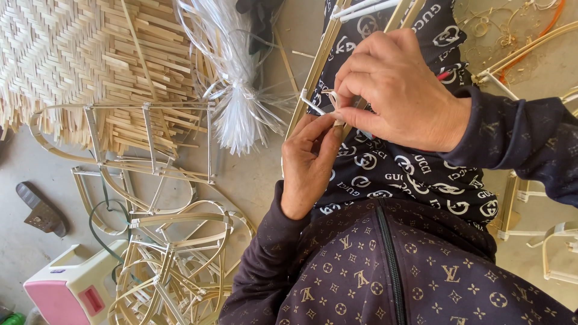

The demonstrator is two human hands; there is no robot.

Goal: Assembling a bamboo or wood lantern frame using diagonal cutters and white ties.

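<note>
Woven bamboo mat [78, 66] occupies the floor at ten o'clock; a heap of finished bamboo frames [174, 265] lies at seven o'clock, a bundle of clear plastic strips [238, 90] at twelve. On the lap, a bamboo frame [313, 72] runs toward twelve o'clock. Right hand [397, 90] is closed, pinching a white plastic strip [316, 105] against the frame joint; left hand [310, 162] is closed, thumb and fingers gripping the frame beneath. Judged step: binding the joint; next move calls for tension. Open floor is narrow; frames crowd at three o'clock.
</note>
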